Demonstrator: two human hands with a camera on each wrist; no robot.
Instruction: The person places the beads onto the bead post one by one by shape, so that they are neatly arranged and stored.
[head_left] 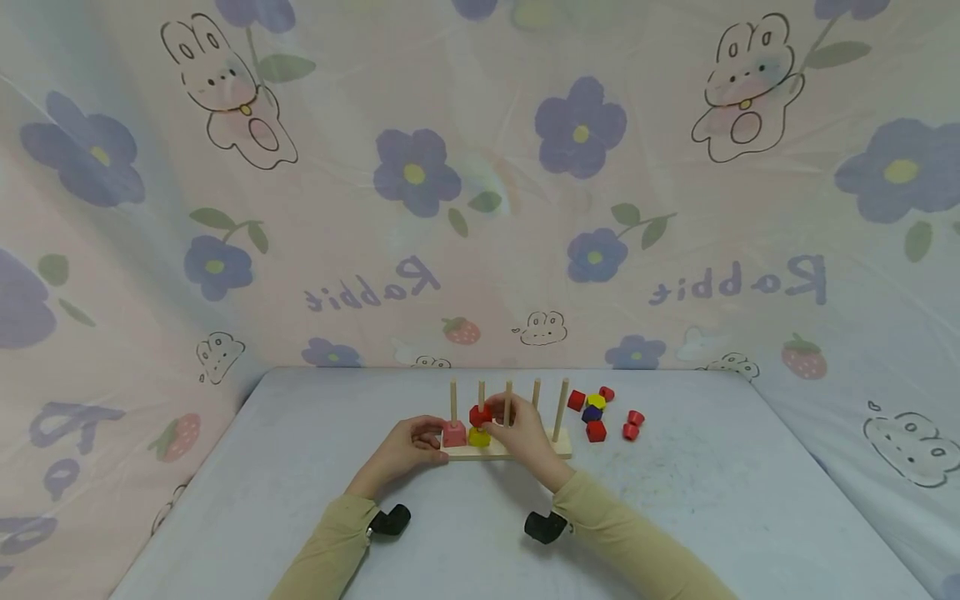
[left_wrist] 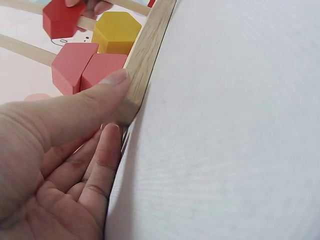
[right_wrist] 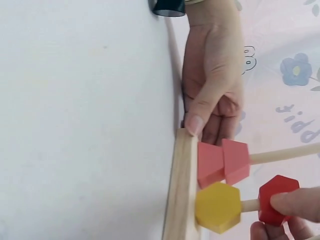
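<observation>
My left hand (head_left: 405, 446) holds the left end of a wooden peg stand (left_wrist: 150, 50), its thumb pressed on the base's edge. My right hand (head_left: 521, 433) pinches a red hexagonal block (right_wrist: 276, 200) between thumb and fingers. That block is threaded on the second peg from the left, raised with bare peg showing below it. Under it a yellow hexagonal block (right_wrist: 218, 207) sits on the base. Two pink blocks (left_wrist: 75, 65) are stacked on the leftmost peg, close beside my left fingers. The right hand partly covers the middle peg (head_left: 508, 402) in the head view.
Right of the stand lie loose blocks: a red cube (head_left: 596, 431), a yellow block (head_left: 596, 402), a dark blue block (head_left: 592, 414) and several more red ones. The two rightmost pegs, including the end peg (head_left: 562, 408), carry no blocks. A patterned curtain (head_left: 480, 250) hangs behind the white table (head_left: 712, 500).
</observation>
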